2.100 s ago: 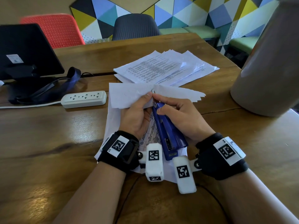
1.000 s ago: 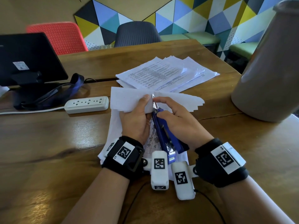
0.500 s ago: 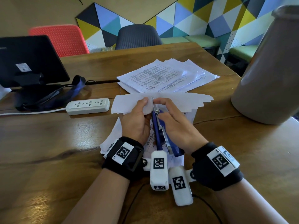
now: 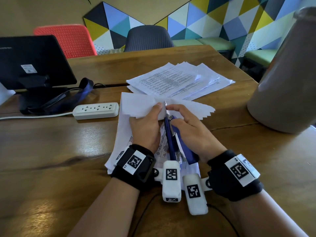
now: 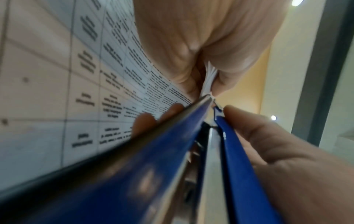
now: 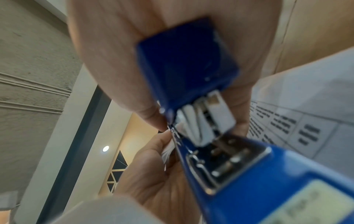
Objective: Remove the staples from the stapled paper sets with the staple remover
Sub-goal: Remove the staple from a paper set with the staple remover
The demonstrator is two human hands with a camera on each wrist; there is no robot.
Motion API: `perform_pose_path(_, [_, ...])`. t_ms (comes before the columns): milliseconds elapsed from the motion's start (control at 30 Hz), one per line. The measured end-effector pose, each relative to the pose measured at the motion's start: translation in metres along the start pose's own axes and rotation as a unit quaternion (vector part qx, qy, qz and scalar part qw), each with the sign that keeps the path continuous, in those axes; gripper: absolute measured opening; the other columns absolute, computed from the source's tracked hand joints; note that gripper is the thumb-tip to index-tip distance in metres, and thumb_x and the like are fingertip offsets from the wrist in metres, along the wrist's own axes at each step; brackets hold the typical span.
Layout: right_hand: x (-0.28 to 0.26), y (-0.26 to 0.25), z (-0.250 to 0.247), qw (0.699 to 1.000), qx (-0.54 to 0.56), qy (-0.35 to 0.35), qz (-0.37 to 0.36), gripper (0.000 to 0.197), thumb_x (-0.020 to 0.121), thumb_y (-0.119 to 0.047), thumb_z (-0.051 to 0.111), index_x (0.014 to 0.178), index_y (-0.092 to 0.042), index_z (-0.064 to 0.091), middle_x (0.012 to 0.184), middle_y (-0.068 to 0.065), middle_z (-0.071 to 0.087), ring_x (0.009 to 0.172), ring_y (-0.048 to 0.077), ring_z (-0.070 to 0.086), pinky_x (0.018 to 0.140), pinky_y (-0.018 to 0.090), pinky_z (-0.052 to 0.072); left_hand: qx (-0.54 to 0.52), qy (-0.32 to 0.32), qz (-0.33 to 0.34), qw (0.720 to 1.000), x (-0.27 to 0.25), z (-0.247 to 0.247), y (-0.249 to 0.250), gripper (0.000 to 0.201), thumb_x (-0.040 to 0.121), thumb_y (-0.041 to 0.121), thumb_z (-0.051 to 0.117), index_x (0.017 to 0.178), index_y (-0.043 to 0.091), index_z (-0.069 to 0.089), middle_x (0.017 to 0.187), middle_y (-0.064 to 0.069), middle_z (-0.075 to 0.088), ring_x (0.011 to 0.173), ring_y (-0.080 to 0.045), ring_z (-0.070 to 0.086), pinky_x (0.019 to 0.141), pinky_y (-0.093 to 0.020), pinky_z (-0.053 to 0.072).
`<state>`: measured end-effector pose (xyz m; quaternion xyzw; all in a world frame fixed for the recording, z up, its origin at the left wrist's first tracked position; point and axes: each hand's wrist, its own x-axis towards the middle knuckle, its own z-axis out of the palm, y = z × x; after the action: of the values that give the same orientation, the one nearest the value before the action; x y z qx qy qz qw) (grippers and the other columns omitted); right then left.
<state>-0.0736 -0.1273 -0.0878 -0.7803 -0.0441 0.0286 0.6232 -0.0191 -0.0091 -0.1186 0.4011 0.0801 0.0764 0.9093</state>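
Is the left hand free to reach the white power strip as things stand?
Probably not yet: the left hand is pinching the folded white paper set against the blue staple remover. The path to the white power strip looks open otherwise.

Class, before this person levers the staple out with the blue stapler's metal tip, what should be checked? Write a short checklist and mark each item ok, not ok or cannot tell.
1. Left hand pinches the folded paper set beside the tip: ok.
2. Right hand grips the blue stapler: ok.
3. Metal tip at the paper's folded corner: ok.
4. Tip hooked under the staple: cannot tell, staple not visible.
5. Fingertips clear of the tip: not ok, very close.
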Motion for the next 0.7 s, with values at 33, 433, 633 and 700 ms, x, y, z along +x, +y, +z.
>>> perform_pose_path(33, [0.0022,0.0025,-0.0002,1.0,0.002,0.005,-0.003,0.035,0.107,-0.014,0.045,0.129,-0.037,0.06,0.06,0.002,0.057,0.052,0.014,0.048,0.058,0.027,0.042,0.018,-0.018,0.014,1.0,-0.0003,-0.0009,-0.0001,0.024,0.087,-0.007,0.072,0.111,-0.003,0.072,0.111,-0.026,0.074,0.095,-0.035,0.073,0.083,-0.049,0.06])
perform_pose_path(433, [0.0027,0.0013,-0.0028,1.0,-0.01,0.018,-0.011,0.033,0.104,-0.026,0.053,0.128,-0.045,0.068,0.068,0.022,0.059,0.061,0.022,0.047,0.062,0.036,0.043,0.026,-0.08,0.03,0.996,-0.0021,-0.0038,0.0031,0.04,0.094,-0.007,0.063,0.133,-0.009,0.057,0.12,-0.025,0.068,0.1,-0.027,0.072,0.078,-0.033,0.06])
perform_pose_path(633, [0.0011,0.0,-0.0035,0.999,-0.031,0.026,-0.007,0.035,0.107,-0.019,0.051,0.132,-0.039,0.066,0.067,0.008,0.058,0.055,0.017,0.047,0.061,0.028,0.041,0.03,-0.076,0.033,0.996,-0.006,-0.0026,0.0025,0.034,0.094,-0.009,0.063,0.128,-0.009,0.061,0.11,-0.018,0.073,0.095,-0.024,0.074,0.075,-0.03,0.06])
perform_pose_path(700, [0.0001,-0.0004,-0.0042,0.999,-0.038,0.028,-0.006,0.034,0.108,-0.016,0.05,0.133,-0.034,0.065,0.052,-0.01,0.058,0.045,0.004,0.048,0.054,0.019,0.042,0.035,-0.073,0.034,0.996,-0.0053,-0.0026,0.0014,0.03,0.093,-0.009,0.063,0.123,-0.006,0.064,0.107,-0.016,0.074,0.093,-0.022,0.074,0.074,-0.028,0.059])
